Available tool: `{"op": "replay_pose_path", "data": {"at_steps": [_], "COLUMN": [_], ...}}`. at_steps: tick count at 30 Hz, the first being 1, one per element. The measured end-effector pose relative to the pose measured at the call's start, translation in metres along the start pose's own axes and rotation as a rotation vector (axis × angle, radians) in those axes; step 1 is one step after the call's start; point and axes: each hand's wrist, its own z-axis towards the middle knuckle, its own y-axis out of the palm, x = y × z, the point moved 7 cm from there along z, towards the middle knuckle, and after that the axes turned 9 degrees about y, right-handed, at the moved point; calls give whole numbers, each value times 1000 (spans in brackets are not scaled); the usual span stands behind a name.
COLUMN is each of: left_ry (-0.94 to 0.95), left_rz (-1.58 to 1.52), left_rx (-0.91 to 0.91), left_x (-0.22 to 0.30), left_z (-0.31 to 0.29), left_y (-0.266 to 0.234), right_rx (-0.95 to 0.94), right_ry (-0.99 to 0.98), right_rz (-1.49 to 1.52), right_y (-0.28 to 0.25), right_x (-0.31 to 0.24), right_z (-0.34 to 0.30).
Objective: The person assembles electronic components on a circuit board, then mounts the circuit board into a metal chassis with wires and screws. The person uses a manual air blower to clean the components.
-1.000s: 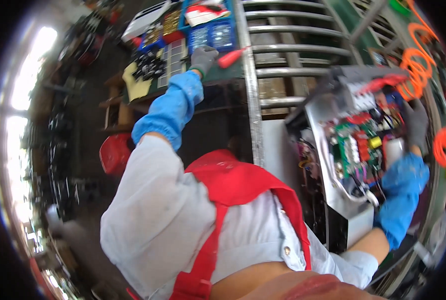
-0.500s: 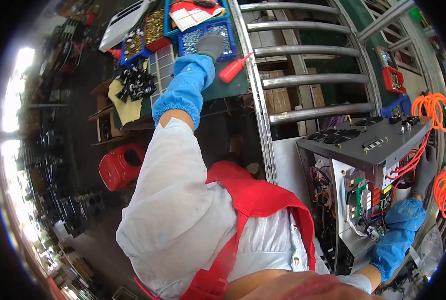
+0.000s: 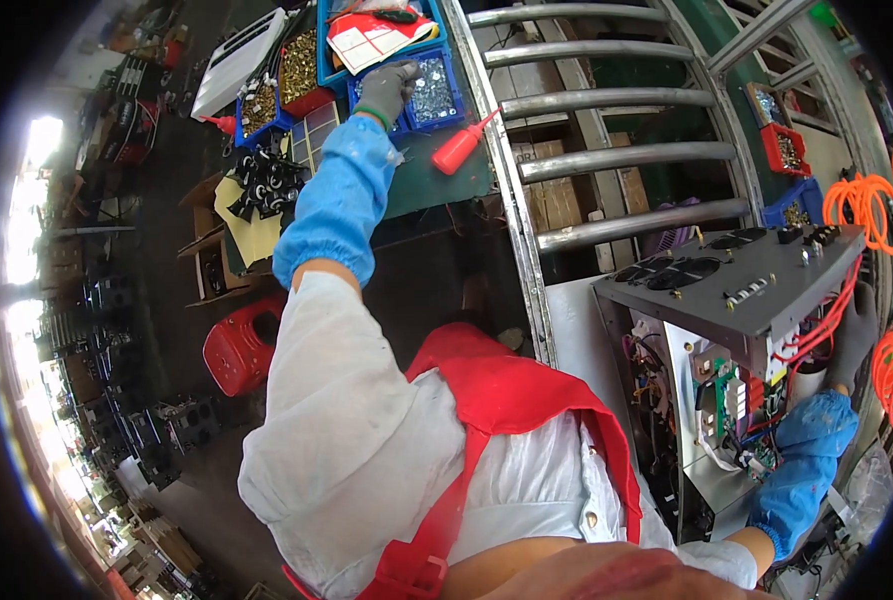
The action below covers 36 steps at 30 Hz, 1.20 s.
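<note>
My left hand (image 3: 386,88), in a grey glove, is at a blue divided bin (image 3: 434,92) of small silvery metal fasteners. It is over the left compartment, its fingers bent and drawn together; whatever is in them is too small to make out. My right hand (image 3: 852,338), gloved too, lies along the far right side of an opened machine (image 3: 736,290), beside red cables (image 3: 828,325). Its fingers look stretched out along the dark panel's edge, partly hidden. Beneath that panel, circuit boards (image 3: 731,395) and wiring show.
A red squeeze bottle (image 3: 458,150) lies beside the bin. Bins of brass-coloured parts (image 3: 298,70) and black castors (image 3: 266,185) are farther left. A metal roller conveyor (image 3: 626,160) runs between bench and machine. Coiled orange hoses (image 3: 871,215) hang at right; a red stool (image 3: 238,350) stands below.
My left hand has moved left within the blue bin, uncovering the right compartment's fasteners. My right hand stays by the machine with little change.
</note>
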Motion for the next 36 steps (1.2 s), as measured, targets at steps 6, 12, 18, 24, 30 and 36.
{"op": "replay_pose_path", "data": {"at_steps": [6, 12, 18, 24, 30, 36], "left_ry": [110, 362, 526, 613, 682, 583], "left_rz": [-515, -383, -213, -107, -20, 75], "left_rx": [-569, -863, -949, -926, -798, -747], "left_x": [135, 265, 311, 317, 313, 273], "left_z": [-109, -261, -367, -389, -361, -352], "left_y": [150, 290, 355, 371, 341, 344], "right_rx": [117, 256, 67, 266, 273, -111], "right_ry": [-86, -255, -468, -564, -188, -87], "right_rz": [147, 613, 769, 547, 436, 213], "right_y": [-13, -50, -91, -108, -95, -10], "right_x": [-27, -96, -158, -150, -83, -37], "right_z": [-15, -71, -133, -130, -46, 8]}}
